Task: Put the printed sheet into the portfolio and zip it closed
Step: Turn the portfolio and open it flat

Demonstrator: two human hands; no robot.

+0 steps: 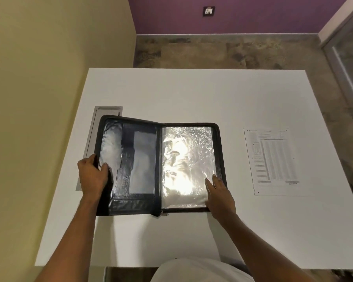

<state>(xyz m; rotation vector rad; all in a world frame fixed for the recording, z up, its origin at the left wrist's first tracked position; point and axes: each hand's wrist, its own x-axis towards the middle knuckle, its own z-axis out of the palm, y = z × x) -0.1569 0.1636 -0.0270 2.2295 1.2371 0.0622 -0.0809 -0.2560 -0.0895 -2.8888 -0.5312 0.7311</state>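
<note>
A black zip portfolio (143, 165) lies spread open on the white table (192, 94), its left cover raised a little off the surface. Shiny clear plastic sleeves (186, 163) fill its right half. My left hand (93, 174) grips the outer edge of the left cover, thumb on the inside. My right hand (218, 195) rests flat on the lower right corner of the right half, fingers spread. The zip pull (165, 214) sits at the bottom of the spine. The printed sheet (273, 160) lies flat on the table to the right of the portfolio, untouched.
A grey recessed cable hatch (101, 127) in the table runs partly under the portfolio's left cover. A yellow wall stands close on the left. The table's front edge is near my body; patterned floor lies beyond the far edge.
</note>
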